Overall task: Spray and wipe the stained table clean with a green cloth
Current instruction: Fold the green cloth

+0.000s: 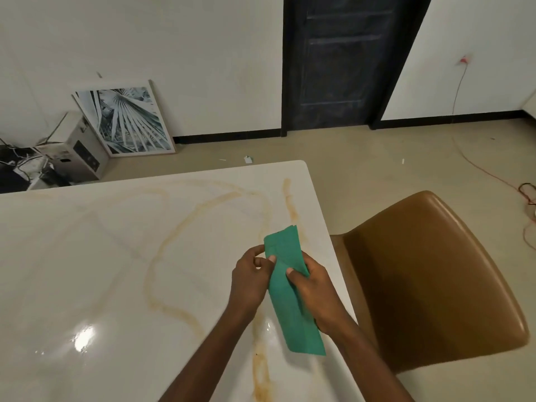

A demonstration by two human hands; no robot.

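A folded green cloth [287, 291] is held above the right side of the white glossy table [87, 271]. My left hand [251, 277] pinches the cloth's left edge near its top. My right hand [314, 291] grips the cloth from the right, thumb on top. Brownish stains [174, 236] loop across the tabletop, and more run along its right edge. No spray bottle is in view.
A tan leather chair [429, 280] stands close against the table's right edge. On the floor beyond lie a framed palm-leaf picture [124, 120], a white box with cables [78, 152] and a red cord [493, 175]. A dark door [345, 62] is in the far wall.
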